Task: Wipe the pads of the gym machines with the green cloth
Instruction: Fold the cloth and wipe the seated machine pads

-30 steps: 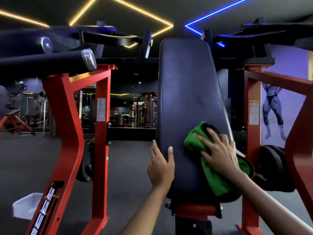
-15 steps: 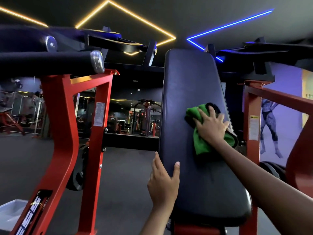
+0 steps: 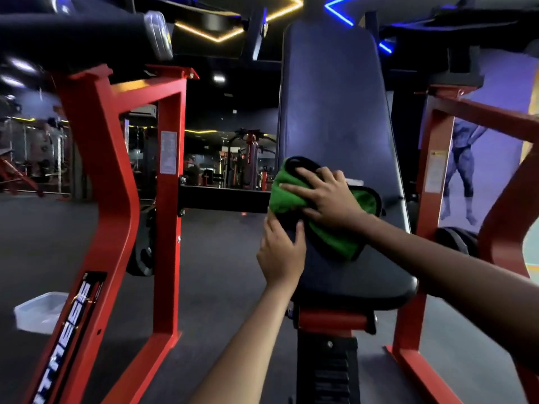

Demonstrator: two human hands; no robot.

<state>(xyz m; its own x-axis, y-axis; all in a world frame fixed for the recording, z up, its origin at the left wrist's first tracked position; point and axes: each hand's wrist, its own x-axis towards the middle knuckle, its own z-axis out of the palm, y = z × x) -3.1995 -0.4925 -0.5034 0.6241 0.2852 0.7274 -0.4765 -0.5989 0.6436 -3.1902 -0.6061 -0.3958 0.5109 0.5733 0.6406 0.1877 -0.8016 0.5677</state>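
A tall dark back pad (image 3: 335, 106) of a red-framed machine rises in the middle of the head view. My right hand (image 3: 323, 196) presses the green cloth (image 3: 284, 196) flat against the pad's left side, fingers spread over it. The cloth's lower part hangs under my wrist across the pad. My left hand (image 3: 281, 253) grips the pad's left edge just below the cloth, thumb on the front face and fingers wrapped behind.
Red frame uprights stand at left (image 3: 172, 199) and right (image 3: 425, 170). Black padded rollers (image 3: 87, 27) jut out at upper left. A clear plastic tub (image 3: 38, 313) sits on the dark floor at lower left. Weight plates (image 3: 458, 237) hang at the right.
My right hand has swept the cloth leftward across the pad to its left edge. My left hand keeps its hold on that edge. The camera has shifted closer.
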